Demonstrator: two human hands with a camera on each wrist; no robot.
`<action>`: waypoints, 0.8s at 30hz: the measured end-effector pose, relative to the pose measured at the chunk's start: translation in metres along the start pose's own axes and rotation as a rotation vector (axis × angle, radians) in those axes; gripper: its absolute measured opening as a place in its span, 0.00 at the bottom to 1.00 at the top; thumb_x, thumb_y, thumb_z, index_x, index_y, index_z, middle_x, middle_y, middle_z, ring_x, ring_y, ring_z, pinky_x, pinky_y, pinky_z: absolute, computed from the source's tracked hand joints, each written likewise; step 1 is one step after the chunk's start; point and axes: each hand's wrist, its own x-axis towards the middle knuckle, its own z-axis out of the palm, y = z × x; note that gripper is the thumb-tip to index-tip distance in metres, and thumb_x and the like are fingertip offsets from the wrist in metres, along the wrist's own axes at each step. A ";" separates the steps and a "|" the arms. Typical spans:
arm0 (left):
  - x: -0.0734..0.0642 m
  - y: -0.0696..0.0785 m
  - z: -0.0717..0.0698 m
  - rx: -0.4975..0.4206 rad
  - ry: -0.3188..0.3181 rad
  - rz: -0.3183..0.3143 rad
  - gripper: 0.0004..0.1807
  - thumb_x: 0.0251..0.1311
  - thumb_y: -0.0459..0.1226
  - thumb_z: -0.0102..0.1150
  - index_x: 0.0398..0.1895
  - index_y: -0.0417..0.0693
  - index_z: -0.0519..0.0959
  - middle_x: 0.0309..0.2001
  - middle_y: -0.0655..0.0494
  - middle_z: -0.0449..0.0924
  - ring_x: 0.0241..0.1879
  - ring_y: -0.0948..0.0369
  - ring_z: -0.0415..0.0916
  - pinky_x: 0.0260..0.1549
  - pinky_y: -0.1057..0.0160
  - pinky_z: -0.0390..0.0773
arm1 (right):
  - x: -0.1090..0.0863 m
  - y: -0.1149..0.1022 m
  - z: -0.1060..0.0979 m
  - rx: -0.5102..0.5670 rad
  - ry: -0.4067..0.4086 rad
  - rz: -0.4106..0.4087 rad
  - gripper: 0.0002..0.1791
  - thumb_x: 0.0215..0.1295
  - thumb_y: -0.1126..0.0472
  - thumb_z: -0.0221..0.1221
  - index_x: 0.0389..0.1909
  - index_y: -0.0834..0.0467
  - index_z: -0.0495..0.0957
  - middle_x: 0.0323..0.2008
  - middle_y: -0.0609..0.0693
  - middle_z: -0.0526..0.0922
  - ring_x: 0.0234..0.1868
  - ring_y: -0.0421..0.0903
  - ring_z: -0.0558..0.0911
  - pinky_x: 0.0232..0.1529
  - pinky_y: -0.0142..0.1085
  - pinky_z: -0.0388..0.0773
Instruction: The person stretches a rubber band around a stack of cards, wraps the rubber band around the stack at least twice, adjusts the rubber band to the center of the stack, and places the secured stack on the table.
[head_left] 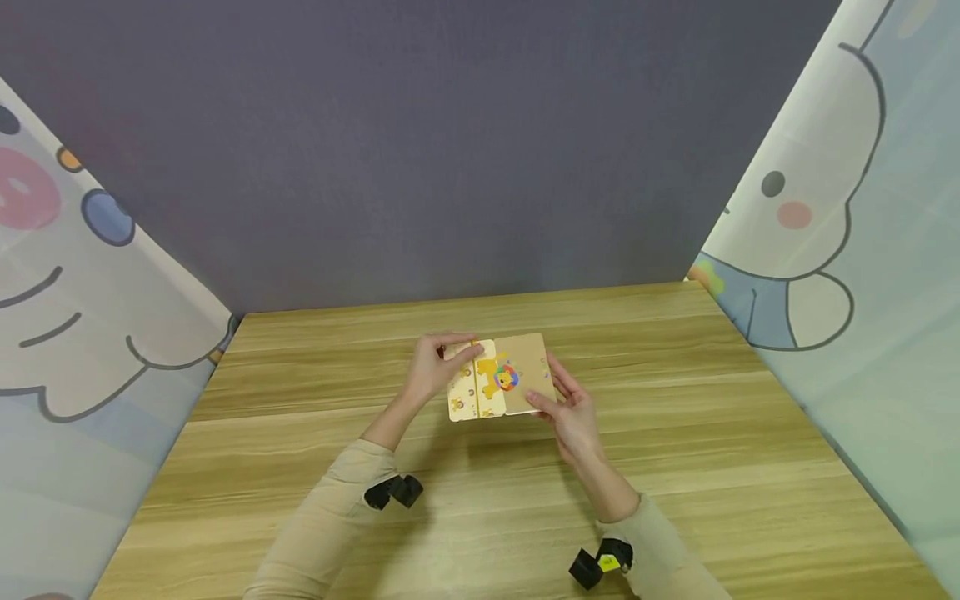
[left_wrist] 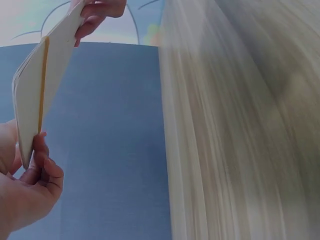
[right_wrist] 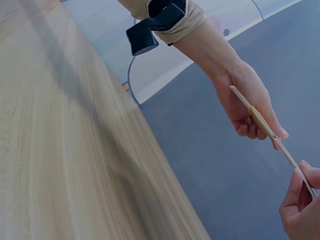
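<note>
A small notebook (head_left: 528, 367) with rounded corners is held up over the table, tilted. Its front has a tan panel and a cream panel with a cartoon lion (head_left: 506, 377). A yellow elastic band (left_wrist: 44, 75) runs around the cream part. My left hand (head_left: 433, 367) pinches the upper left edge, thumb in front and fingers behind, with fingertips right at the band's end. The lower right edge is gripped by my right hand (head_left: 576, 421), its thumb on the tan cover. In the right wrist view the notebook (right_wrist: 287, 155) shows edge-on between both hands.
Below the hands lies a wood-grain table (head_left: 487, 517). A dark grey panel (head_left: 465, 150) rises at its back edge. Pale curtains with cartoon animals hang at the left (head_left: 75, 333) and right (head_left: 795, 167). Each sleeve carries a black wrist camera (head_left: 587, 570).
</note>
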 end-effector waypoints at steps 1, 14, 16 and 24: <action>0.000 0.000 -0.001 0.000 0.008 0.005 0.12 0.53 0.31 0.59 0.41 0.32 0.78 0.38 0.38 0.78 0.12 0.66 0.50 0.13 0.72 0.54 | 0.000 0.000 0.000 0.006 0.000 -0.001 0.36 0.52 0.80 0.54 0.63 0.58 0.59 0.43 0.50 0.73 0.29 0.42 0.79 0.26 0.27 0.76; 0.001 -0.002 -0.006 -0.039 -0.054 0.004 0.10 0.55 0.29 0.56 0.38 0.29 0.79 0.35 0.38 0.79 0.11 0.65 0.52 0.13 0.72 0.56 | -0.001 -0.002 -0.002 0.004 -0.006 -0.015 0.37 0.51 0.81 0.54 0.63 0.58 0.58 0.42 0.51 0.73 0.28 0.41 0.79 0.26 0.27 0.76; 0.003 -0.011 -0.004 -0.052 -0.052 -0.002 0.11 0.55 0.31 0.57 0.38 0.32 0.79 0.35 0.40 0.79 0.10 0.67 0.47 0.12 0.72 0.53 | -0.001 -0.002 -0.002 -0.005 -0.009 -0.021 0.37 0.51 0.80 0.55 0.63 0.58 0.58 0.42 0.51 0.73 0.28 0.41 0.79 0.26 0.27 0.76; 0.005 -0.034 0.003 -0.025 -0.095 0.030 0.14 0.55 0.36 0.59 0.42 0.36 0.79 0.43 0.47 0.78 0.47 0.55 0.72 0.48 0.53 0.69 | -0.003 0.003 -0.002 -0.044 -0.027 -0.022 0.37 0.51 0.82 0.54 0.63 0.60 0.57 0.44 0.53 0.71 0.27 0.41 0.79 0.25 0.27 0.76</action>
